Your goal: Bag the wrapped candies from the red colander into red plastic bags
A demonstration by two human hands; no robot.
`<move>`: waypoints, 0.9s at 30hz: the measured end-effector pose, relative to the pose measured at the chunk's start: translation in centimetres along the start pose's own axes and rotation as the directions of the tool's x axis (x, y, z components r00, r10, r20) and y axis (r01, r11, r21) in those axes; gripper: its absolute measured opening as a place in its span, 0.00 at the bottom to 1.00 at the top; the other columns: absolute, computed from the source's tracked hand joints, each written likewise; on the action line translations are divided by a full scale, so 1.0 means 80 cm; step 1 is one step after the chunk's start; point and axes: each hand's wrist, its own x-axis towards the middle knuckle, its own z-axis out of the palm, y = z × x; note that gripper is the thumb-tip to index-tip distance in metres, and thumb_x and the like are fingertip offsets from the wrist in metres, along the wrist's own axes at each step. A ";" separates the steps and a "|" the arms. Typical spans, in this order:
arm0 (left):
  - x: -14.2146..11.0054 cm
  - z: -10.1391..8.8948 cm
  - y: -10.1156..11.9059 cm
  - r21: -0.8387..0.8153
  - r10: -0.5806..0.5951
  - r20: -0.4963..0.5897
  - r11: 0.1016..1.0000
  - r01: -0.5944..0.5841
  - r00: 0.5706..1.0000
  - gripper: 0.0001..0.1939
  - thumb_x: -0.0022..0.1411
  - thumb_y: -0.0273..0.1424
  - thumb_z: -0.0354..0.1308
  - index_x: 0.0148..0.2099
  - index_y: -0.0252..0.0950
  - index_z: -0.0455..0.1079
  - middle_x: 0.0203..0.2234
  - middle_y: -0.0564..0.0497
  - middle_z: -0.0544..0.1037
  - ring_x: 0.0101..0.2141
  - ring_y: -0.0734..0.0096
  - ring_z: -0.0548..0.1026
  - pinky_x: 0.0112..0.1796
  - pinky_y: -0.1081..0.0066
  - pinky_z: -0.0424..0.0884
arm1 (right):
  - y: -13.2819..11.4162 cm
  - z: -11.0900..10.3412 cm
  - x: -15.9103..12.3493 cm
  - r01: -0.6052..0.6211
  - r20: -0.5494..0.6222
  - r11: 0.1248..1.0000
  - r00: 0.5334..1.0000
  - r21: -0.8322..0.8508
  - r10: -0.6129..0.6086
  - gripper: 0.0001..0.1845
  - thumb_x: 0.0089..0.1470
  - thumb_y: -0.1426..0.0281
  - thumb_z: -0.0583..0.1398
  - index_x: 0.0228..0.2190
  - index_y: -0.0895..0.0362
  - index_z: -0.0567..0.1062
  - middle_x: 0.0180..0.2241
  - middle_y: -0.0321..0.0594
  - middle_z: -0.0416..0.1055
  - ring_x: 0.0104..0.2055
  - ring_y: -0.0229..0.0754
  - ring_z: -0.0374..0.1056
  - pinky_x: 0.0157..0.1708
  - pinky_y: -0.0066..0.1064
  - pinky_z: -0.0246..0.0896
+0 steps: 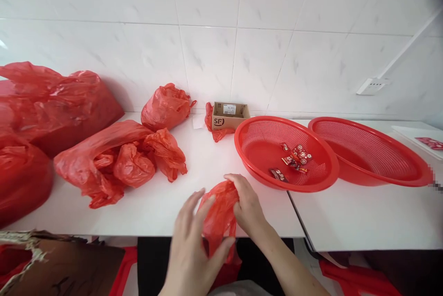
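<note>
A thin red plastic bag [219, 208] hangs at the table's front edge between my hands. My right hand [249, 208] grips its upper right side, fingers curled over the top and thumb at the side. On the other side, my left hand [194, 240] is open, its fingers and thumb apart around the bag's lower left. Whether those fingers touch the plastic I cannot tell. Just beyond my right hand stands a red perforated basket [254, 150] with several small wrapped packets [297, 157] in it.
A second red basket [370, 178] stands at the right, across the seam between tables. A small cardboard box [224, 123] is by the wall. Full red bags [69, 106] and crumpled red bags [134, 162] lie left. A large carton [76, 263] is at lower left.
</note>
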 end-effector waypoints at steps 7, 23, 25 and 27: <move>0.023 -0.028 -0.074 -0.296 -0.507 0.242 0.774 0.560 0.828 0.26 0.52 0.23 0.50 0.53 0.40 0.73 0.27 0.52 0.81 0.25 0.64 0.78 0.27 0.68 0.75 | 0.012 -0.009 -0.016 0.118 0.048 0.992 0.992 -0.040 -0.116 0.48 0.31 0.89 0.46 0.57 0.53 0.63 0.57 0.41 0.66 0.63 0.43 0.58 0.66 0.46 0.50; 0.041 -0.035 -0.034 -0.814 -0.729 0.460 -0.118 0.568 0.508 0.13 0.58 0.24 0.58 0.46 0.32 0.73 0.40 0.43 0.82 0.38 0.62 0.81 0.39 0.64 0.79 | -0.090 -0.096 -0.034 0.153 0.246 0.988 0.959 -0.031 -0.141 0.28 0.54 0.82 0.51 0.54 0.50 0.67 0.55 0.42 0.68 0.58 0.42 0.63 0.58 0.37 0.61; 0.043 -0.033 -0.020 -0.803 -0.696 0.462 -0.066 0.592 0.549 0.21 0.55 0.24 0.62 0.52 0.35 0.71 0.40 0.44 0.81 0.38 0.61 0.81 0.38 0.65 0.78 | -0.093 -0.067 -0.024 0.269 0.311 0.963 0.913 0.020 -0.262 0.22 0.54 0.82 0.51 0.47 0.53 0.73 0.45 0.41 0.74 0.50 0.41 0.69 0.52 0.34 0.65; 0.043 -0.038 -0.007 -0.773 -0.652 0.477 0.008 0.635 0.590 0.33 0.50 0.25 0.66 0.59 0.41 0.65 0.37 0.47 0.81 0.34 0.62 0.81 0.35 0.66 0.78 | -0.074 -0.041 -0.010 0.275 0.417 0.958 0.882 -0.078 -0.219 0.21 0.55 0.82 0.52 0.46 0.55 0.75 0.43 0.42 0.76 0.47 0.43 0.70 0.50 0.36 0.65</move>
